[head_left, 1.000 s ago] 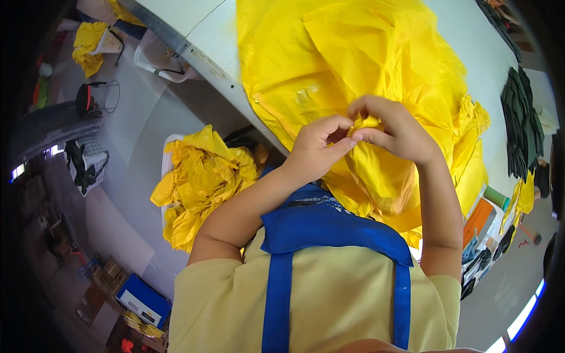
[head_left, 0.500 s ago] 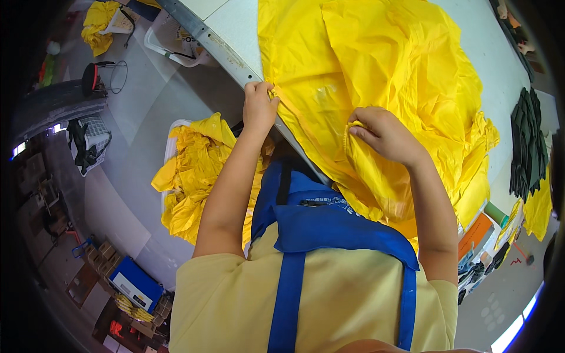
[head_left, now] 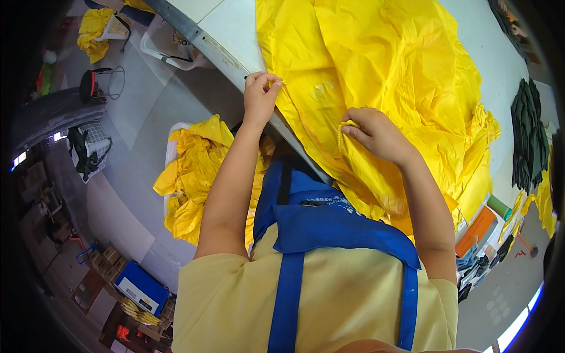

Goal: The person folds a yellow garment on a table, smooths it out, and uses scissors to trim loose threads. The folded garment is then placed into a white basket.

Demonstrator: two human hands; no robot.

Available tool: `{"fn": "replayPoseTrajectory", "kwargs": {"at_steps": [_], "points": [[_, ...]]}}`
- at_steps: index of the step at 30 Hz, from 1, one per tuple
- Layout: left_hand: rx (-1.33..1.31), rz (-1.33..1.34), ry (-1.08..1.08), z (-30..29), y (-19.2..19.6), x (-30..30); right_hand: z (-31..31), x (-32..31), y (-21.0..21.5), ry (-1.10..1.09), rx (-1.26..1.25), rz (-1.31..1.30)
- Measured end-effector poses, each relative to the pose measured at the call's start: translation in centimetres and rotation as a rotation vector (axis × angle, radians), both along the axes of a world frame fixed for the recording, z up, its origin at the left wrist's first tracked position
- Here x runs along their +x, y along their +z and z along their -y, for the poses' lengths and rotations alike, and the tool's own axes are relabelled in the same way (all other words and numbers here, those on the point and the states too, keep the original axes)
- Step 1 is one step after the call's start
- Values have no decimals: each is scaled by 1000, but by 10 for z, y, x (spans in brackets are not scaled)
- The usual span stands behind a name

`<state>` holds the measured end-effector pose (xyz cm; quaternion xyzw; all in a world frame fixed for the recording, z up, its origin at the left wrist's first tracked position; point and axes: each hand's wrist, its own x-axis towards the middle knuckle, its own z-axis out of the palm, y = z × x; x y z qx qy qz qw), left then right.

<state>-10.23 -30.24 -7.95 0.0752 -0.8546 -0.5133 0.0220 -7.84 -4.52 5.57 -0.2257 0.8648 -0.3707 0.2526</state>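
Note:
A large yellow plastic garment [head_left: 382, 65] lies spread over a white table [head_left: 226, 26]. My left hand [head_left: 260, 94] pinches the garment's edge at the table's near rim. My right hand [head_left: 376, 134] grips a fold of the same yellow garment farther right, near the rim. A stretch of the garment's edge runs between the two hands. I wear a blue apron [head_left: 329, 223] over a pale yellow shirt.
A white bin heaped with crumpled yellow garments [head_left: 194, 176] stands on the floor to my left. Dark green garments [head_left: 527, 138] are stacked at the table's far right. Another yellow pile [head_left: 94, 26], a basket [head_left: 103, 85] and boxes [head_left: 138, 288] sit on the floor.
My hands, together on one fold a second ago, have spread apart. The left hand slid along the garment's edge to the left and up; the right kept its grip.

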Motion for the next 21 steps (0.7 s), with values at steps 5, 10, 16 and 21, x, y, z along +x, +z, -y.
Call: {"fn": "replayPoseTrajectory", "kwargs": {"at_steps": [5,10,16,21], "points": [[-462,-498,-156,-5,45,-8,-5,3,2,-93,-65,-8],[-230,-611,-400,-40,114,-15,-7,-7,37,-268,-148,78],[-157,-711,-517,-75,146,-1,-16,-6,66,-307,-120,-8],[-166,-707,-601,-84,161,3,-24,0,76,-317,-59,-50]]}}
